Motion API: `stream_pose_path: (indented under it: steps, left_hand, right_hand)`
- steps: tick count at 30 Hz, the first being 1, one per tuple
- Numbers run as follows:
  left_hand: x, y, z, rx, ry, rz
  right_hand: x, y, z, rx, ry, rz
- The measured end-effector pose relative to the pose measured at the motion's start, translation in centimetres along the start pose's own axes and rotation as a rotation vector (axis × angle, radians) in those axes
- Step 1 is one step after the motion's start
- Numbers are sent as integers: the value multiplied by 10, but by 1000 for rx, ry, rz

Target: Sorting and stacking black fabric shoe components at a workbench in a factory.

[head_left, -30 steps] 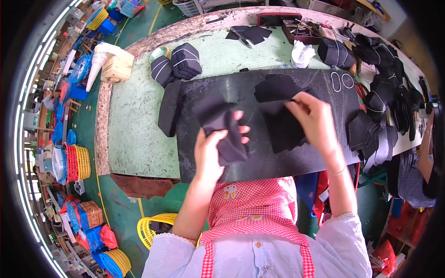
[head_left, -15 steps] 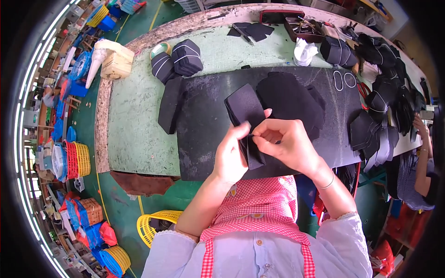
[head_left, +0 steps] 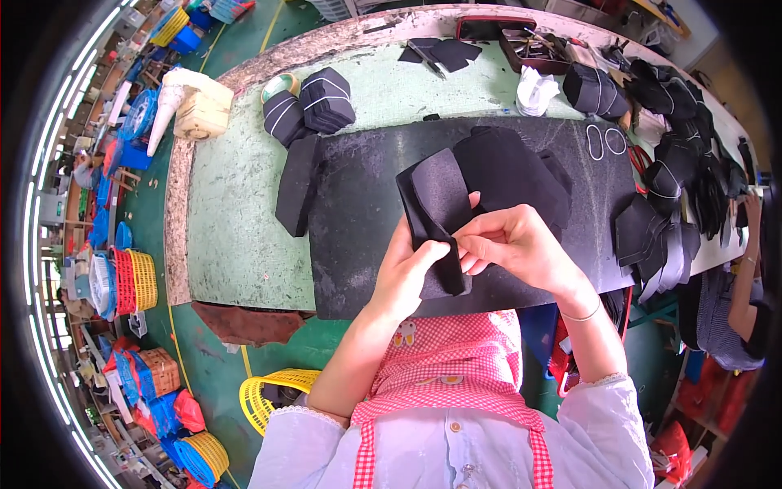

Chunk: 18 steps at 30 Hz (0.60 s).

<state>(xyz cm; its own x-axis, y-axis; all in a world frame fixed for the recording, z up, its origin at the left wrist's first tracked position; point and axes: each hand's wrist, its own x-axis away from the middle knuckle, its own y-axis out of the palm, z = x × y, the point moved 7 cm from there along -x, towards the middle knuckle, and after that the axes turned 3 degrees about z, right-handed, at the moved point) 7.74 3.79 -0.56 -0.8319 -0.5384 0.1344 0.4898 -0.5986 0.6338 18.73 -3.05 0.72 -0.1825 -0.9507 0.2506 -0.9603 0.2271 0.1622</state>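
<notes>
The black piece (head_left: 438, 186) is gripped by the left hand (head_left: 405, 277) and seems pinched at its right edge by the right hand (head_left: 521, 247), over the board (head_left: 354, 244), left of the pile (head_left: 511, 173). Probably the edge is being folded; next, steady left support is required.

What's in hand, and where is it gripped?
A black fabric piece: the left hand grips its lower left side; the right hand pinches its right edge.

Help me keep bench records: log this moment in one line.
left grip: holding black material | right grip: at its right edge | black pieces: on dark mat | white loops: on mat
</notes>
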Motion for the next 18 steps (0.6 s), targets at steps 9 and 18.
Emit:
stream_pose_path:
  steps: [9,18]
  left_hand:
    - [3,-9,-2,-26,16,85]
    - [9,-24,-3,-246,-96,194]
  right_hand:
    - [-2,-1,-6,129,-28,122]
    - [0,-1,-5,115,-117,126]
